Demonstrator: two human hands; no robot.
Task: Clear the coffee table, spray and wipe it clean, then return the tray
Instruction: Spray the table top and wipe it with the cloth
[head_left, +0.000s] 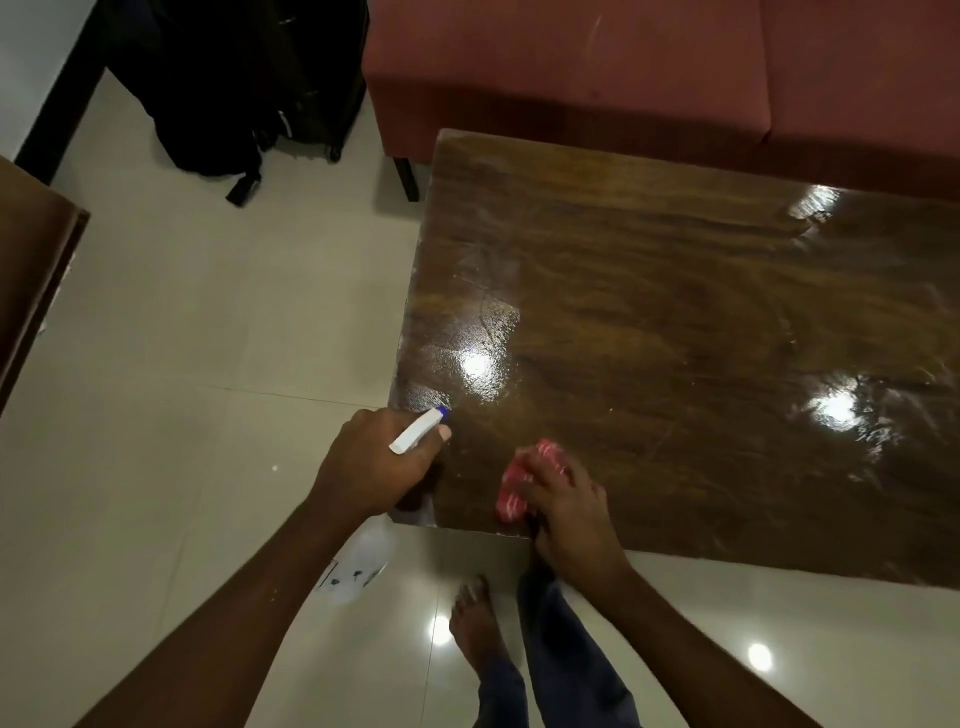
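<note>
Worktop (675, 312) cleared; surface glossy w/ wet streaks, no tray in view. Red cloth (524, 480) lies at near-left corner, pressed flat under right hand (566, 514), fingers (545, 475) spread over its rear half and curled on it. Left hand (374, 462) wrapped shut around spray bottle (418, 431), nozzle aimed at same corner, just beside cloth. Step in hand: wiping. Recommend overlapping strokes along grain, corner outward, toward sofa (623, 78) side; even pressure.
</note>
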